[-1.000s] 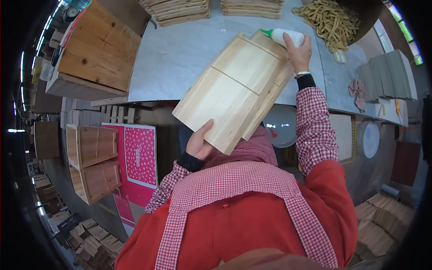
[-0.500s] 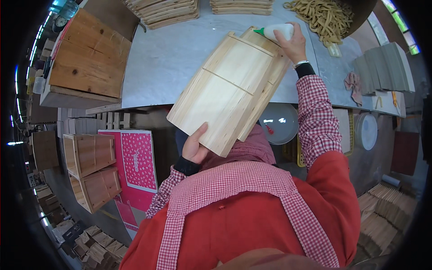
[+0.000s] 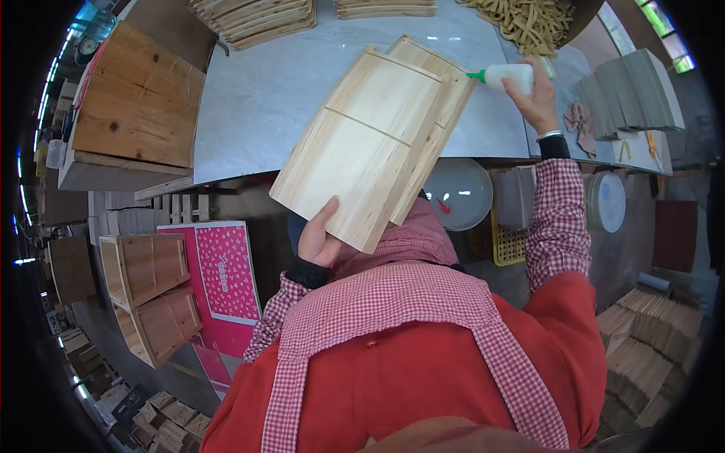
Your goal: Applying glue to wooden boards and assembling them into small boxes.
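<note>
Across the upper half of the frame stretches one grey-white worktable (image 3: 257, 113). Two pale wooden panels, an upper panel (image 3: 347, 151) and a lower panel (image 3: 453, 94), sit overlapped and tilted at the centre; your left hand (image 3: 318, 243) grips the near end, thumb on top, just as half a second ago. One brown wooden box (image 3: 140, 94) fills the upper left, two wooden trays (image 3: 151, 264) stand at the left, and two wood stacks (image 3: 253, 24) now slip further past the top edge. One pale basin (image 3: 464, 189) shows right of centre. Your right hand (image 3: 538, 98) is closed around one white bottle (image 3: 510, 78), right of the panels. Its green nozzle (image 3: 476, 75) has moved from the lower panel's far left corner to its right one; you can't tell whether it touches.
</note>
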`<state>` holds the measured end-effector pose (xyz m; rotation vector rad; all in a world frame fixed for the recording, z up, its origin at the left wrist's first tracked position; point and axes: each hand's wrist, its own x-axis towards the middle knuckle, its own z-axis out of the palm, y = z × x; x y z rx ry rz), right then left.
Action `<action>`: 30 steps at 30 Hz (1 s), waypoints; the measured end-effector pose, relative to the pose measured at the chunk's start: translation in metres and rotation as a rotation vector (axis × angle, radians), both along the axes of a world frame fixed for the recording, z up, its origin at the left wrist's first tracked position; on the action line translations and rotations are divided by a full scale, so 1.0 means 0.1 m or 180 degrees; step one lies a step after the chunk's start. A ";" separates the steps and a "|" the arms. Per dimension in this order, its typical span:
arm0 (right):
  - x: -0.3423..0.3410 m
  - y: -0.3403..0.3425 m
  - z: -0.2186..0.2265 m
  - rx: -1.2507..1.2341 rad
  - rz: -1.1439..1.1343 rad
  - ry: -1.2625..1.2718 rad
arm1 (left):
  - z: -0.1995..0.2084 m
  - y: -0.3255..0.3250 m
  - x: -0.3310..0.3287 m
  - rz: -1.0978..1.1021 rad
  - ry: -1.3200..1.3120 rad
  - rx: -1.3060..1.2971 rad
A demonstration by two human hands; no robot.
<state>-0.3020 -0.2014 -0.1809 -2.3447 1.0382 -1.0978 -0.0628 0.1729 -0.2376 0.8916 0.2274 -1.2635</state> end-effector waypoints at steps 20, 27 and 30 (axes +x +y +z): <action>1.49 0.26 -0.16 0.0323 0.0436 -0.0624 | 0.03 0.01 -0.02 0.0015 0.0010 0.0125; 0.72 0.36 0.08 -0.0452 0.0590 -0.0157 | -0.01 0.02 -0.01 0.0029 -0.0011 0.0046; 0.42 0.44 0.16 -0.0334 0.0470 -0.0044 | -0.05 0.03 0.01 0.0025 -0.0065 -0.0059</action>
